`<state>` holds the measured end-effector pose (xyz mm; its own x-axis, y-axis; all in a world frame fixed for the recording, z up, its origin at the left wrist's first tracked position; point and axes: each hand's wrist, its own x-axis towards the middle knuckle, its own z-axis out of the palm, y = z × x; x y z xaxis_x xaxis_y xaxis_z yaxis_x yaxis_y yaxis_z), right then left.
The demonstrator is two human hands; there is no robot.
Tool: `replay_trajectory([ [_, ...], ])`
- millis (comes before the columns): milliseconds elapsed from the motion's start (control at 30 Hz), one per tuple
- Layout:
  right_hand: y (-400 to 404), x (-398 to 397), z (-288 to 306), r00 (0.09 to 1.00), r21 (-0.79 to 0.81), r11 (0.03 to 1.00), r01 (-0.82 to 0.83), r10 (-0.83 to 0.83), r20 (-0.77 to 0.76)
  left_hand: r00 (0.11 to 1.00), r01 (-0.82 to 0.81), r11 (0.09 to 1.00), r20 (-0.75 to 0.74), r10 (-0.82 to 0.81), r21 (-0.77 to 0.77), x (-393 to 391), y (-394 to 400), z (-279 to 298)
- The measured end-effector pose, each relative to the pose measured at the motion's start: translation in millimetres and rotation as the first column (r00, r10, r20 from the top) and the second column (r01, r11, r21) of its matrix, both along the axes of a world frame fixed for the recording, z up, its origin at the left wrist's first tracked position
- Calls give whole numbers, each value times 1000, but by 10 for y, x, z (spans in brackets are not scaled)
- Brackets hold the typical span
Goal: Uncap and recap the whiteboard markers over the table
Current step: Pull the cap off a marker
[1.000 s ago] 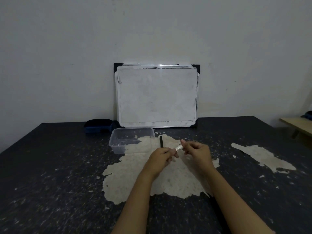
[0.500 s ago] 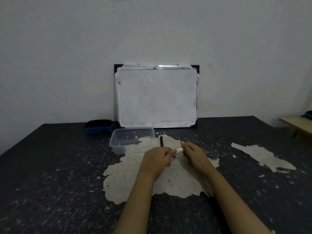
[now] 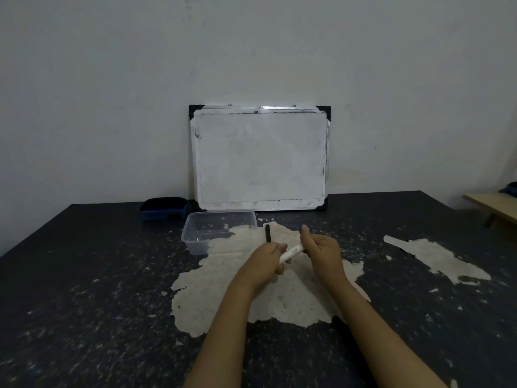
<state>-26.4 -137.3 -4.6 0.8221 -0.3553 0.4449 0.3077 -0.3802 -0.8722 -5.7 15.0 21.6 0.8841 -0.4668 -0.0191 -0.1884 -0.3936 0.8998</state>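
Note:
A white whiteboard marker point(image 3: 291, 252) is held over the middle of the table between both hands. My left hand point(image 3: 265, 261) grips its lower end. My right hand point(image 3: 321, 252) is closed around its upper end, where the cap sits hidden inside the fingers. I cannot tell whether the cap is on or off. A second, black marker point(image 3: 268, 233) lies flat on the table just beyond my left hand, touching nothing.
A clear plastic container point(image 3: 218, 229) stands left of the hands. A whiteboard point(image 3: 260, 158) leans on the wall behind, with a dark blue eraser box point(image 3: 163, 209) to its left. The dark table point(image 3: 84, 289) has worn pale patches. A wooden bench point(image 3: 495, 204) is at far right.
The hands have drawn slightly apart, so more of the white marker barrel shows between them. My right hand has lifted a little and its thumb now points up.

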Motion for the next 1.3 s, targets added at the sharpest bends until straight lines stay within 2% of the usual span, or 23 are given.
replay_trajectory([
  [100,19,-31,30,998,-6,999,-31,32,56,922,114,988,-359,-144,-105,46,74,77],
  [133,32,-42,43,997,-8,999,-41,41,70,890,146,981,-416,-187,-130,69,92,80],
  [200,61,-54,63,995,-5,1000,-31,31,92,880,162,969,-417,-228,-187,86,96,50],
  [267,36,-42,71,998,-32,999,9,-7,69,937,127,967,-293,-190,-221,44,64,22],
  [367,-79,-23,58,991,-103,994,24,-37,-132,996,93,985,-1,-94,-145,-16,4,-91],
  [433,-153,-17,35,975,-106,994,18,-40,-217,990,84,993,122,-74,-79,-12,-8,-151],
  [533,-168,-25,32,976,-74,997,-12,-4,-219,965,34,999,259,-32,-4,-13,11,-128],
  [600,-144,-7,36,973,-47,997,-55,43,-227,908,-45,993,418,-4,107,-10,18,-89],
  [667,-108,6,36,970,-7,997,-80,76,-229,872,-89,985,490,4,151,9,17,-83],
  [733,-87,5,37,972,29,997,-75,80,-219,912,-55,992,411,3,115,25,-2,-102],
  [767,-81,2,38,976,35,996,-78,83,-203,947,-23,997,320,-1,72,29,-11,-102],
  [833,-74,2,46,982,34,995,-93,97,-159,998,58,994,30,-55,-95,59,-12,-102],
  [867,-68,10,56,985,27,994,-102,105,-135,984,85,978,-139,-112,-192,80,-5,-98],
  [933,-54,11,78,987,-2,992,-129,128,-92,875,101,934,-415,-247,-342,120,28,-79],
  [1033,-38,-31,108,982,-35,982,-186,184,-49,690,119,886,-605,-398,-447,155,107,-50],
  [1133,0,-60,99,976,-59,974,-217,214,-50,534,156,828,-660,-529,-538,193,211,-52],
  [1200,59,-61,116,974,-70,972,-226,223,-40,400,173,754,-654,-642,-634,257,279,-103],
  [1267,87,-63,170,977,11,977,-215,215,-1,233,123,652,-617,-752,-748,327,348,-152],
  [1300,67,-71,205,980,68,978,-197,196,24,193,90,621,-599,-778,-778,350,382,-164],
])
